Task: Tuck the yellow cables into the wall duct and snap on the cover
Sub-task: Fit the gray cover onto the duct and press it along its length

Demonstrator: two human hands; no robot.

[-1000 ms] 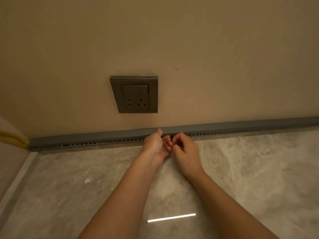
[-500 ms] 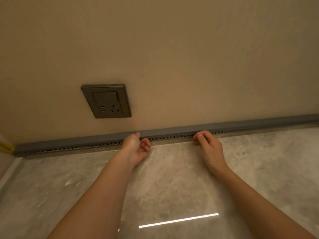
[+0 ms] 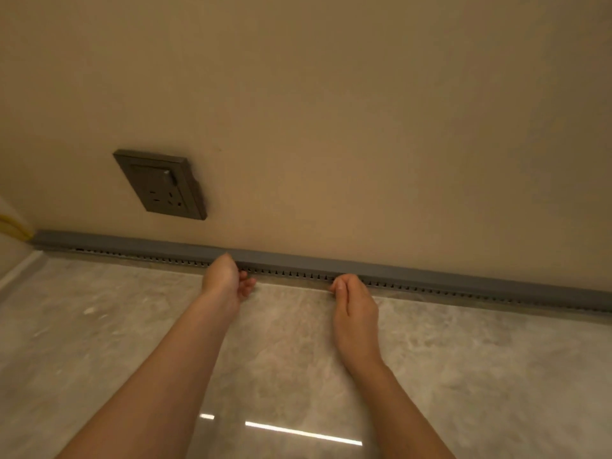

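A long grey slotted wall duct runs along the foot of the beige wall, with its grey cover on top. My left hand pinches the duct near the middle, thumb on the cover and fingers curled under its slotted front. About a hand's length to the right, my right hand presses on the duct's lower front edge with fingers curled. Yellow cables come out of the duct's left end at the corner. Inside the duct nothing shows.
A dark grey wall socket sits on the wall above and left of my left hand. A glossy grey marble floor spreads below the duct. A side wall and its skirting close the left edge.
My hands, together at one spot on the duct a second ago, have spread apart along it. The right hand slid right. The camera has tilted, so the duct now slopes down to the right.
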